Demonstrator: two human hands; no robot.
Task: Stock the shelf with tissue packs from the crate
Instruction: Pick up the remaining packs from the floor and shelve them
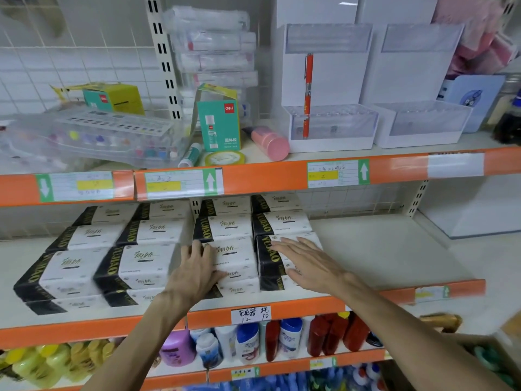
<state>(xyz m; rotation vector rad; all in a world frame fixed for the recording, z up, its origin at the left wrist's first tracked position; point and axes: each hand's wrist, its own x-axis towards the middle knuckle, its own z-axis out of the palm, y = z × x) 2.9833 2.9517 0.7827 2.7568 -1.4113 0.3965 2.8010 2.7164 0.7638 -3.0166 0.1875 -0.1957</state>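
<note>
Item: tissue packs (158,230), on the middle shelf (389,249).

Hands: the right hand (306,265) lies flat on the end pack (267,259), fingers straight and spread. The left hand (197,270) presses the neighbouring pack (239,258) near its left edge, fingers loosely extended. Neither clamps anything.

Surroundings: bare shelf lies right of the right hand, and further rows of packs left of the left hand. The crate is not identifiable (possibly out of frame).

Risk: the front packs appear stacked two high, close behind the orange lip (282,309). An uneven push could skew them, or slide an upper pack off its lower one toward the person.
</note>
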